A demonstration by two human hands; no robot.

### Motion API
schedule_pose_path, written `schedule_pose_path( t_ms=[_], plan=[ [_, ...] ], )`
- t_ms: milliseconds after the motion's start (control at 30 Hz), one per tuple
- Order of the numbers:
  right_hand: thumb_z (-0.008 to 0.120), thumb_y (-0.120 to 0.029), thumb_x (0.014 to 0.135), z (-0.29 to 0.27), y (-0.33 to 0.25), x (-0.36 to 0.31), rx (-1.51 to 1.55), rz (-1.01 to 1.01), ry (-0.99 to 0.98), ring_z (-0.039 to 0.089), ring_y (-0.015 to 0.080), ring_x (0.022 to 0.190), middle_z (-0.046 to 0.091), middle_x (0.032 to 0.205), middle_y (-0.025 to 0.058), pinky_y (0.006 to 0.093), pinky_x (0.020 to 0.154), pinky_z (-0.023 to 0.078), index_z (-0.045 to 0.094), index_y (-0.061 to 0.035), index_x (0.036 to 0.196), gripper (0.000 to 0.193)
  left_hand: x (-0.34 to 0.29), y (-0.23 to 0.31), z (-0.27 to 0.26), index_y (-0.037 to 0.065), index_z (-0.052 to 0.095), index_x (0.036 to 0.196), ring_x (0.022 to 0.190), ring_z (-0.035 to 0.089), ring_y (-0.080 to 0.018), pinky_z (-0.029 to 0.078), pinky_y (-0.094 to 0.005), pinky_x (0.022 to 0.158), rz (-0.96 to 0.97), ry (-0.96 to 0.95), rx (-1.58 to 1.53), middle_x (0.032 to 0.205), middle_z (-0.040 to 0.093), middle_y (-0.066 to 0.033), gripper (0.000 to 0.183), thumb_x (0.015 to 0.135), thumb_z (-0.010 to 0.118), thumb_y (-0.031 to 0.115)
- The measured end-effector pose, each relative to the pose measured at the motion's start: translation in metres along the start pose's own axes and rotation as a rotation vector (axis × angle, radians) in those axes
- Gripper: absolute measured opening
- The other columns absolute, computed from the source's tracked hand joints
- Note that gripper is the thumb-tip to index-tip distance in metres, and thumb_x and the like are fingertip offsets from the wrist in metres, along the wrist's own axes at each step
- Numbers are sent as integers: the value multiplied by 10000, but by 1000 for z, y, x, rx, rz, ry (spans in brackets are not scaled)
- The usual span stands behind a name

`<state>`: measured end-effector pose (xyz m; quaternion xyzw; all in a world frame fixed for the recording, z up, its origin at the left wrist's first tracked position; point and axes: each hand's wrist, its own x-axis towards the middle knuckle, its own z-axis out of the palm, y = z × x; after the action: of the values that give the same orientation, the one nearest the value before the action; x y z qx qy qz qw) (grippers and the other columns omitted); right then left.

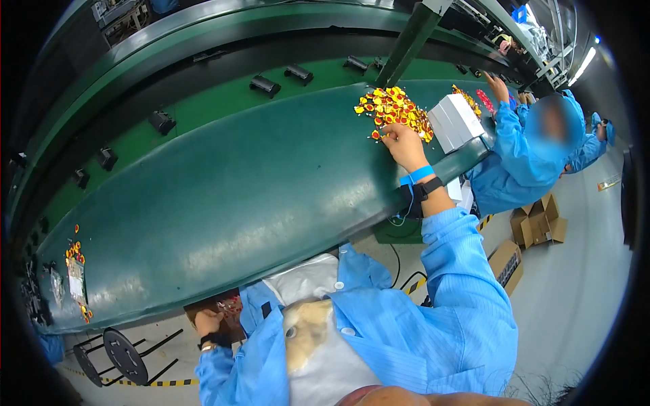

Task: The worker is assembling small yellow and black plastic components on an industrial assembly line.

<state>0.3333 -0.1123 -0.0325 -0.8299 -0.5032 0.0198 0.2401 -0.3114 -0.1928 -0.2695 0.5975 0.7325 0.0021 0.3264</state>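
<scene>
On the green table [271,196], a pile of small yellow-and-red round pieces [393,105] lies at the far right. My right hand [404,145] reaches to the near edge of this pile, its thumb and fingertips pinched together over a small piece there. A blue band and a dark strap circle that wrist. Below the table's near edge, my left hand [208,321] rests with curled fingers at a brown box [230,329] with small red bits in it. What the left fingers hold, if anything, does not show.
White boxes [455,123] stand beside the pile. Another person in blue [521,162] works farther right. More yellow-and-red pieces and clear bags [76,281] lie at the left end. Black stools [125,356] and open cartons [539,222] are on the floor. A green post [409,40] rises behind.
</scene>
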Motion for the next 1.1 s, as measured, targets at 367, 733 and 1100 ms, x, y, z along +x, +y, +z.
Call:
schedule_pose_path(
  t_ms=[367,733,1100],
  plan=[
    [682,-151,741,12,5,10,-98,-8,-105,620,339,857,656,875,163,425,744,478,631,-63,891,181,41,-5,94,78,690,878,965,603,-328,493,-403,818,-229,1,188,996,651,-159,329,761,644,382],
    [697,-136,747,2,-1,1,167,-77,20,612,196,613,632,682,96,336,588,484,666,-43,806,115,47,-49,111,-31,658,816,687,662,-317,506,-388,594,-431,67,-151,765,662,-207,290,697,721,227],
    [613,-139,858,-11,-15,-20,809,258,-44,588,92,556,628,700,43,210,487,472,608,-21,853,118,19,2,18,-4,674,818,775,656,-282,509,-349,707,-81,104,51,771,667,-166,152,670,662,31]
  ],
)
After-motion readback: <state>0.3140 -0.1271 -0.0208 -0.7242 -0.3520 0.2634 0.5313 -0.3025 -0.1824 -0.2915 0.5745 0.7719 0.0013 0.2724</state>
